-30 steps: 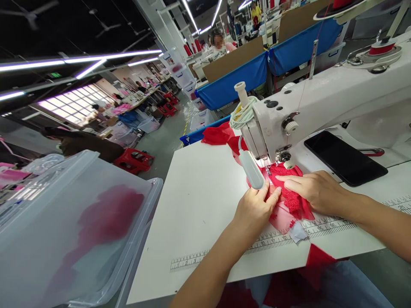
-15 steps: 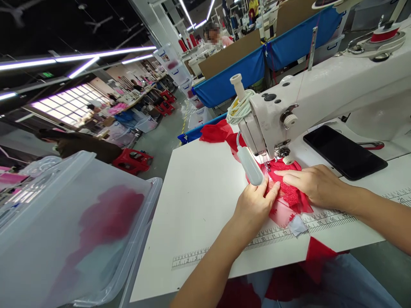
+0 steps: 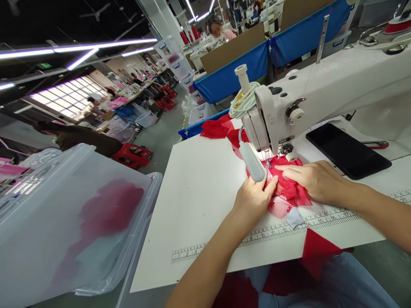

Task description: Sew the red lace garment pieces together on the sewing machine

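Red lace fabric (image 3: 287, 186) with sheer parts lies under the needle and presser foot (image 3: 269, 163) of a white sewing machine (image 3: 276, 111). My left hand (image 3: 253, 196) rests on the fabric's left edge, thumb and fingers apart; its fingertips are partly hidden behind a small grey lamp (image 3: 253, 161). From the right, my right hand (image 3: 316, 182) presses on the lace with its index finger stretched toward the needle. Its lower fingers are partly hidden. A pale scrap (image 3: 294, 217) lies at the fabric's near edge, over the ruler printed on the table (image 3: 192, 192).
A black phone (image 3: 348, 150) lies right of the needle, near a red-handled tool (image 3: 375, 144). Red cloth (image 3: 216, 127) lies behind the machine head; more red pieces (image 3: 319, 252) rest on my lap. A translucent bin (image 3: 64, 239) stands at left. A person sits beyond a blue cloth barrier (image 3: 234, 72).
The view has shifted slightly. The lace fabric and pale scrap sit a little closer to the needle. My left fingertips are now more hidden behind the lamp; both hands stay on the fabric.
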